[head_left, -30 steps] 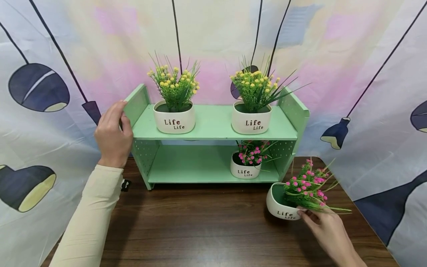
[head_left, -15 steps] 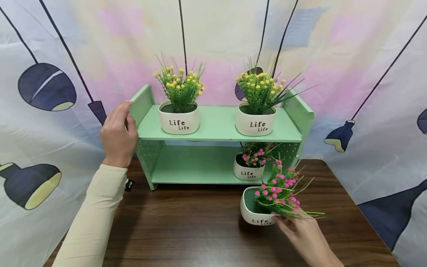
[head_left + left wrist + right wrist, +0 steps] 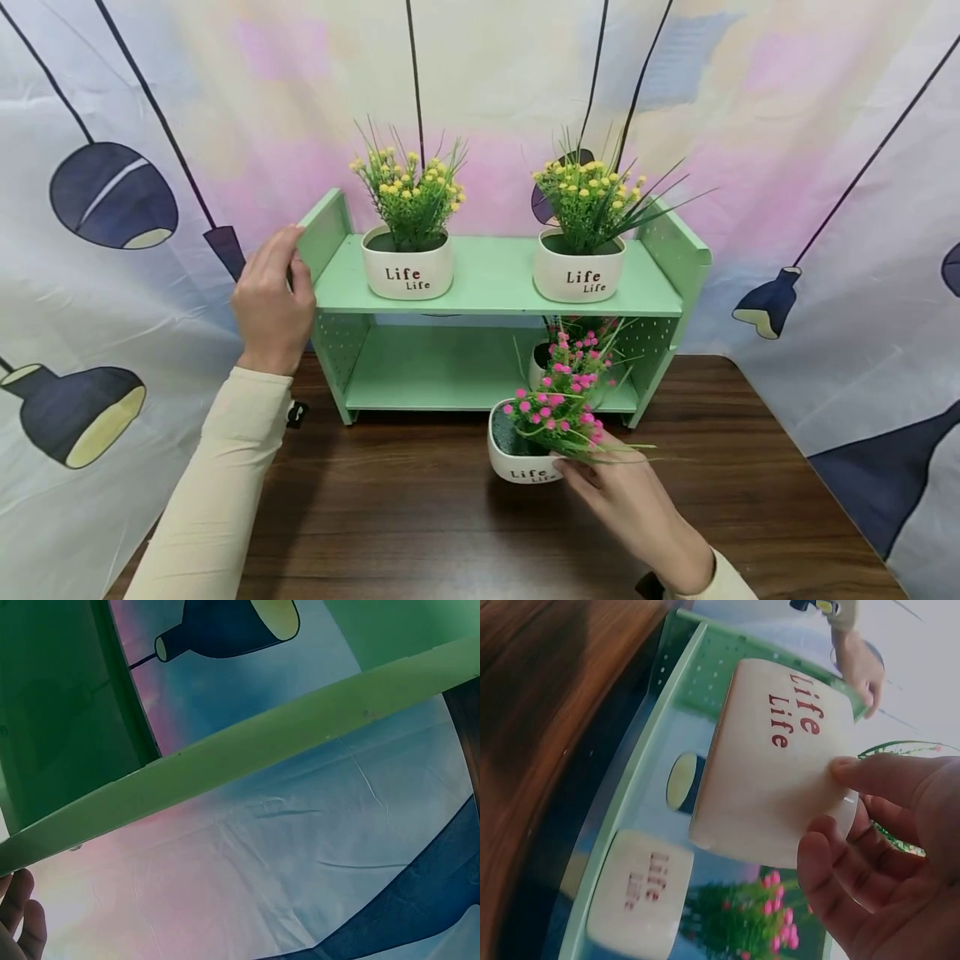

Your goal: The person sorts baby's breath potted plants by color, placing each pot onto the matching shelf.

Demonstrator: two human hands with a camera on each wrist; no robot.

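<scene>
My right hand [image 3: 637,500] pinches the rim of a white flower pot [image 3: 522,469] marked "Life", planted with pink artificial flowers. The pot tilts a little, held over the table in front of the green two-tier shelf [image 3: 427,367]. Seen from the right wrist, the thumb presses the pot's wall [image 3: 780,772]. My left hand [image 3: 273,304] rests against the shelf's left side panel, its fingertips at the panel's edge [image 3: 240,754] in the left wrist view. A second pink-flowered pot [image 3: 641,892] stands at the right of the lower tier, partly hidden behind the held plant in the head view.
Two white pots with yellow flowers, one left [image 3: 408,271] and one right [image 3: 579,271], stand on the upper tier. Beneath the shelf is a dark wooden table [image 3: 420,517]. A curtain [image 3: 480,75] printed with lamps hangs behind and at both sides.
My right hand has carried the pink-flowered pot leftward from the right side of the table to in front of the shelf. My left hand stays at the side panel.
</scene>
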